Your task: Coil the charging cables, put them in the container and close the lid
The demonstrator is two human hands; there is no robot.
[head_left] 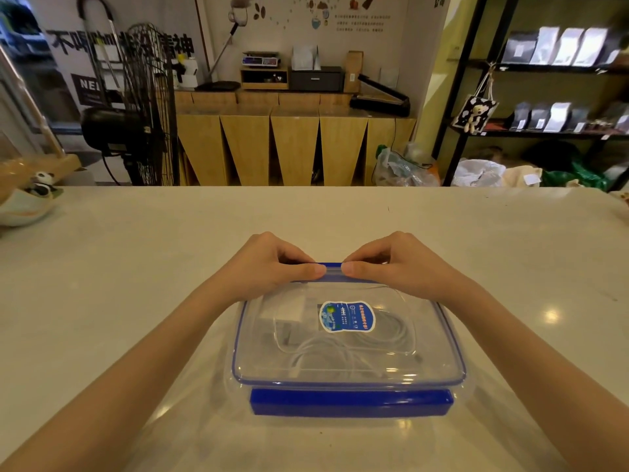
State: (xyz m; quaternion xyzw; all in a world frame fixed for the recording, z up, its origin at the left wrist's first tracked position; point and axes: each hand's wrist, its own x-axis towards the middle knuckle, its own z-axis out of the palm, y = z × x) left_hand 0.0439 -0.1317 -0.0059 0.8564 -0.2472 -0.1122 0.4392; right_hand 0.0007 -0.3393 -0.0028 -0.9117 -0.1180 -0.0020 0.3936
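Note:
A clear plastic container [456, 386] sits on the pale counter in front of me, its clear lid [425, 335] with a blue rim and blue sticker lying on top. Coiled white charging cables [340, 356] and a white plug block [289, 310] show through the lid. The near blue latch [350, 401] hangs down along the front edge. My left hand [269, 264] and my right hand [401, 264] meet at the far edge, thumbs on top and fingers curled over the far blue latch [333, 267].
The counter [136, 267] stretches wide on both sides of the container. A bowl with a panda figure [34, 199] stands at the far left edge. Beyond the counter are a standing fan, wooden cabinets and shelves of bags.

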